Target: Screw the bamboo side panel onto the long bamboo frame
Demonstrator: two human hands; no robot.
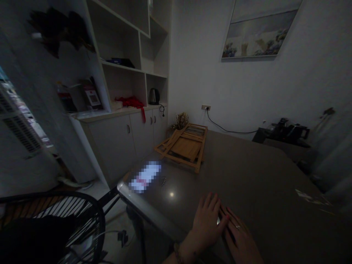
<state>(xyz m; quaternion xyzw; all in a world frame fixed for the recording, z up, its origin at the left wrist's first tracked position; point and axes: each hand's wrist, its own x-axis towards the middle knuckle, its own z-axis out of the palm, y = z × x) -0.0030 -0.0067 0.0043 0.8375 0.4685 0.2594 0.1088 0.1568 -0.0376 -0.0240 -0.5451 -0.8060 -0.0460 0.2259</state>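
Note:
My left hand (207,222) lies palm down on the grey table (236,165) near its front edge, fingers stretched out, with a bracelet at the wrist. My right hand (238,234) rests flat right beside it, wearing a ring. Its fingertips meet the left thumb. A small bright glint shows between the hands, too small to tell what it is. Further off on the table lies a flat wooden frame (188,146) with slats and a panel, like a folded chair. Some small metal pieces (163,180) lie nearer, beside a bright blurred-out rectangle (145,177), perhaps a phone screen.
A black wire-backed chair (90,205) stands at the lower left. White cabinets (115,139) with shelves hold a kettle (154,96) and red cloth (132,102). A cable (228,130) runs from the wall socket to dark appliances (291,132). A printed card (312,197) lies on the table's right.

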